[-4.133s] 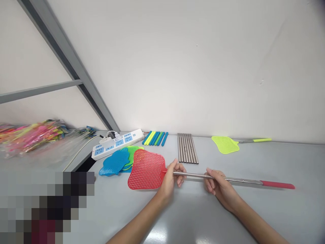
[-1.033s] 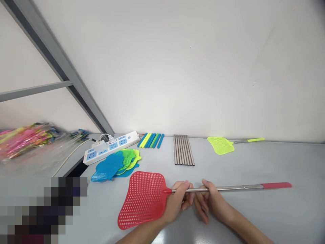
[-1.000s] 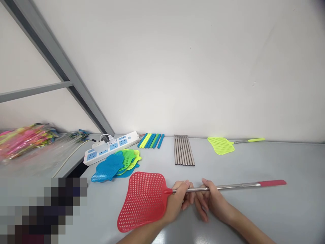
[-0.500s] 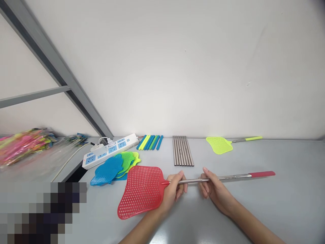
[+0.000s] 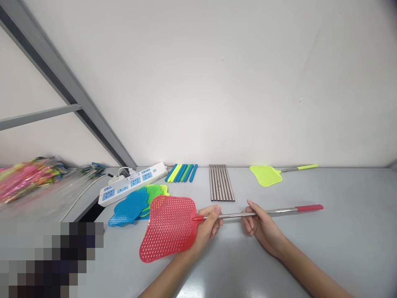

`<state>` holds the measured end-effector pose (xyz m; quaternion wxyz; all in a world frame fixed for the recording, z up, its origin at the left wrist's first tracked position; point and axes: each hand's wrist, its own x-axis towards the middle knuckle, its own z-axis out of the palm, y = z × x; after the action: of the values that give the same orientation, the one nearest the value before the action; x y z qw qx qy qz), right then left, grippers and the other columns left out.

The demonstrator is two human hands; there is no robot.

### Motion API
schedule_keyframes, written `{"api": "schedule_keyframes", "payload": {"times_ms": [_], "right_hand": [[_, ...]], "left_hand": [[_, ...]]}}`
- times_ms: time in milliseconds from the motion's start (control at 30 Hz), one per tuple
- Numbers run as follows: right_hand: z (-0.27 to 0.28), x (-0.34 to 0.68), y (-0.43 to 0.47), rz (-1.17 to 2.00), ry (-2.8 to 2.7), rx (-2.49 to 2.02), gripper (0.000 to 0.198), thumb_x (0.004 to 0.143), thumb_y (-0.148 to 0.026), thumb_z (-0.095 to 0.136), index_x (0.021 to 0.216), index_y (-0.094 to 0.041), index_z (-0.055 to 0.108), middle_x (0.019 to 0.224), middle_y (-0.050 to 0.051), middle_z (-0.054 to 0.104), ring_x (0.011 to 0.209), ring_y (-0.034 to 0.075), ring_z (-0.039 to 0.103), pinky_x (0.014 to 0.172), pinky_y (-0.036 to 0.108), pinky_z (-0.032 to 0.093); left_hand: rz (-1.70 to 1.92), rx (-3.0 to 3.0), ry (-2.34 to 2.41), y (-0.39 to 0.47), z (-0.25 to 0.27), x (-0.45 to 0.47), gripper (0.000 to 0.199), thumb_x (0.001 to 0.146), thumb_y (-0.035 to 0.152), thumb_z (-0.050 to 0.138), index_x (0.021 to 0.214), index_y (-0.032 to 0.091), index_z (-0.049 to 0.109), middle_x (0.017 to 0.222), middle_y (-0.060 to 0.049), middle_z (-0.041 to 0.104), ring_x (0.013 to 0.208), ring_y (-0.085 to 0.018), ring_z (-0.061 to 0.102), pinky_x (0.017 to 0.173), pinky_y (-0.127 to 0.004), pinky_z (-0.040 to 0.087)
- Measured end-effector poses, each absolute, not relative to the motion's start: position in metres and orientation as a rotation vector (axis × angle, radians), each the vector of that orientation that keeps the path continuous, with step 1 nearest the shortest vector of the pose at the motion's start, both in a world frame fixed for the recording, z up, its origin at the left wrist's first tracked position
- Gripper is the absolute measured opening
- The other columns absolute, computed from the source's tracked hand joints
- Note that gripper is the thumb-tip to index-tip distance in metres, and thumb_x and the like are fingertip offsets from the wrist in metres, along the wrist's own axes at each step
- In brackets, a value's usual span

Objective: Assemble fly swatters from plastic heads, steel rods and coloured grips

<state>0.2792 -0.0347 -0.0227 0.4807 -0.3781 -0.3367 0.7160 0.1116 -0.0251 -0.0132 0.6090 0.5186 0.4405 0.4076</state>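
A red fly swatter (image 5: pixel 169 229) with a telescopic metal rod lies across both hands, its mesh head to the left and its red grip to the right. My left hand (image 5: pixel 207 228) is closed around the neck, where the rod meets the head. Farther along, my right hand (image 5: pixel 263 228) pinches the middle of the rod between thumb and fingers. The rod is extended, with sections showing on both sides of that hand. Behind the red head lie overlapping mesh swatter heads in blue (image 5: pixel 128 207), green (image 5: pixel 154 194) and yellow.
Several metal rods (image 5: pixel 221 183) lie in a row behind the hands, with coloured grip sleeves (image 5: pixel 181 173) to their left. A yellow fly swatter (image 5: pixel 266 175) rests near the wall. A power strip (image 5: pixel 133 184) and plastic-bagged items (image 5: pixel 31 178) are at left, beside a metal frame (image 5: pixel 77 95).
The red grip has moved left toward the head, so the rod looks a little shorter. My right hand still holds the rod, and my left hand keeps the neck. The view has shifted slightly.
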Motion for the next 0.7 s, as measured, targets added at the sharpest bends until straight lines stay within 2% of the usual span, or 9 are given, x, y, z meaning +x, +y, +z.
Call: {"api": "schedule_keyframes", "payload": {"times_ms": [133,200,567,700], "right_hand": [[-0.0224,0.2791,-0.0346,1.762,-0.799,-0.936,0.05,0.079,-0.049,0.037,0.041,-0.018,0.038,0.04,-0.001,0.04,0.042,0.011,0.034,0.047,0.026,0.027],[-0.0238,0.279,-0.0345,1.763,-0.792,-0.935,0.05,0.08,-0.049,0.037,0.041,-0.018,0.038,0.04,-0.001,0.04,0.042,0.011,0.035,0.048,0.026,0.027],[-0.0263,0.279,-0.0356,1.753,-0.802,-0.902,0.046,0.082,-0.041,0.038,0.043,-0.017,0.041,0.042,-0.001,0.041,0.042,0.01,0.035,0.047,0.026,0.026],[-0.0286,0.2795,-0.0353,1.756,-0.785,-0.891,0.045,0.083,-0.04,0.037,0.043,-0.017,0.041,0.042,-0.001,0.041,0.042,0.01,0.035,0.047,0.026,0.025]], "left_hand": [[0.966,1.176,1.0,-0.0261,-0.0064,0.1142,0.043,0.064,0.058,0.05,0.056,0.018,0.036,0.034,0.01,0.026,0.031,-0.004,0.022,0.036,-0.02,0.013],[0.949,1.183,0.987,-0.0262,-0.0051,0.1148,0.041,0.065,0.056,0.051,0.06,0.019,0.035,0.035,0.012,0.024,0.031,-0.003,0.02,0.037,-0.02,0.012],[0.95,1.191,0.976,-0.0225,-0.0125,0.112,0.032,0.076,0.047,0.044,0.066,0.019,0.034,0.037,0.011,0.025,0.032,-0.005,0.021,0.037,-0.02,0.016],[0.984,1.077,0.93,-0.023,-0.0123,0.1097,0.039,0.078,0.054,0.031,0.067,0.017,0.04,0.038,0.008,0.031,0.035,-0.006,0.028,0.038,-0.02,0.021]]}}
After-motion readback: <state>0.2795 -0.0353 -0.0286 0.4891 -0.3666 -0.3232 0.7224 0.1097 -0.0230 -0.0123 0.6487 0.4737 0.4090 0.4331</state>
